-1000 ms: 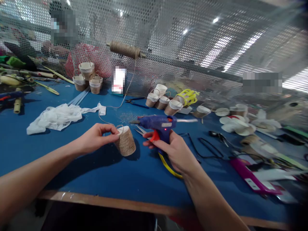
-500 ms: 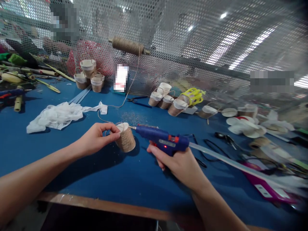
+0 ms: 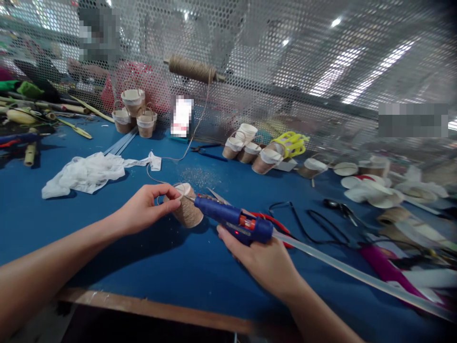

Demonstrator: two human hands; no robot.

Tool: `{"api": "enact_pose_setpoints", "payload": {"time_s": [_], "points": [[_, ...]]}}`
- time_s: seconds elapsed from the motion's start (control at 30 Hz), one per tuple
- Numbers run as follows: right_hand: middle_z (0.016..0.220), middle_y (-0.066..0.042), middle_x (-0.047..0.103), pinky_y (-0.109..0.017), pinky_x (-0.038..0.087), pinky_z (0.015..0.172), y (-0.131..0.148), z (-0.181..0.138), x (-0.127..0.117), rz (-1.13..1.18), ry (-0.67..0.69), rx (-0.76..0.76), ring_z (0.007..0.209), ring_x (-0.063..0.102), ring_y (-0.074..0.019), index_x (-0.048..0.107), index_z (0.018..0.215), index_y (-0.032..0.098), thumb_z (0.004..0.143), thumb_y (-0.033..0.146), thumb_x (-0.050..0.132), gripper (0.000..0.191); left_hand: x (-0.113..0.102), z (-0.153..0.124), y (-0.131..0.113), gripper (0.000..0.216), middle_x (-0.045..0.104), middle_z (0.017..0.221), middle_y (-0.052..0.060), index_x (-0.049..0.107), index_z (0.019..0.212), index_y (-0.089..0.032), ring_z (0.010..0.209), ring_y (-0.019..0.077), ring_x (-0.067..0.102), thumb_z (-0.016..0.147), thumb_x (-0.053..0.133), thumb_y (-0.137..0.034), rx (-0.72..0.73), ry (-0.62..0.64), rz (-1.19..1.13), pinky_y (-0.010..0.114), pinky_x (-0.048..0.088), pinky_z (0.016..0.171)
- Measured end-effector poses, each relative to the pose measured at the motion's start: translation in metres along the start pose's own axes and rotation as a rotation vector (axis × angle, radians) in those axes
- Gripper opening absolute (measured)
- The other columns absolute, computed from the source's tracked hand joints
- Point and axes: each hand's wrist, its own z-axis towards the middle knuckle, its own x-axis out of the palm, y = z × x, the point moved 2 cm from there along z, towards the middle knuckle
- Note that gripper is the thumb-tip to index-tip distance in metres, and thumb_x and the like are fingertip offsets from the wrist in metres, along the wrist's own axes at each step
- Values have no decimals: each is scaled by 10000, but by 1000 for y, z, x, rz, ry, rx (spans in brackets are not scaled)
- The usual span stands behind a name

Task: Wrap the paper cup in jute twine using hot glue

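Observation:
A small twine-wrapped cup [image 3: 190,212] with a white inside sits tilted near the middle of the blue table. My left hand [image 3: 157,206] pinches its rim, and twine [image 3: 154,179] runs out from beside these fingers toward the back. In my right hand [image 3: 260,259] is a blue hot glue gun [image 3: 232,219] with a red light showing. Its metal tip reaches the cup near the rim, close to my left fingertips. A long clear glue stick [image 3: 342,264] sticks out of the gun's rear. Scissors with red handles [image 3: 278,224] lie partly hidden behind the gun.
Twine comes off a spool [image 3: 193,69] on the mesh screen. White gauzy fabric [image 3: 89,172] lies to the left. Small finished-looking buckets stand at the back left [image 3: 134,102] and centre [image 3: 267,159]. Pliers [image 3: 209,152], a black cable [image 3: 321,226] and a purple power strip [image 3: 385,271] lie about.
The glue gun has moved left and down, bringing its tip from the cup's far rim edge to its near side by my left fingers. The red-handled scissors have come into sight.

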Motion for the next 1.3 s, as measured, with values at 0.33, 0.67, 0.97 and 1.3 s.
{"api": "enact_pose_setpoints", "payload": {"time_s": [0.33, 0.67, 0.97, 1.3], "points": [[623, -57, 671, -342, 487, 624, 4, -2, -5, -106, 29, -84, 602, 624, -193, 712, 888, 226, 819, 175, 408, 316, -2, 0, 0, 168, 647, 792, 39, 605, 785, -139, 767, 159, 568, 785, 517, -283, 76, 4, 85, 285, 427, 741], [641, -55, 678, -321, 488, 606, 3, 1, -8, 172, 32, 174, 714, 635, -224, 702, 836, 245, 753, 273, 544, 180, -2, 0, -1, 168, 651, 777, 33, 602, 779, -139, 741, 156, 571, 784, 510, -280, 77, -18, 142, 275, 436, 716], [653, -58, 668, -328, 479, 582, 1, -1, -9, 313, 5, 240, 704, 639, -235, 696, 818, 247, 714, 285, 585, 157, -1, -1, -2, 181, 644, 790, 41, 595, 790, -136, 755, 162, 566, 783, 500, -290, 65, -14, 160, 273, 427, 716], [628, -61, 677, -293, 447, 516, 8, 2, -12, 99, 79, 129, 661, 623, -219, 719, 804, 256, 726, 233, 510, 224, -2, -1, -2, 156, 653, 790, 27, 593, 776, -152, 743, 153, 575, 789, 510, -282, 101, -18, 196, 265, 439, 726]]}}
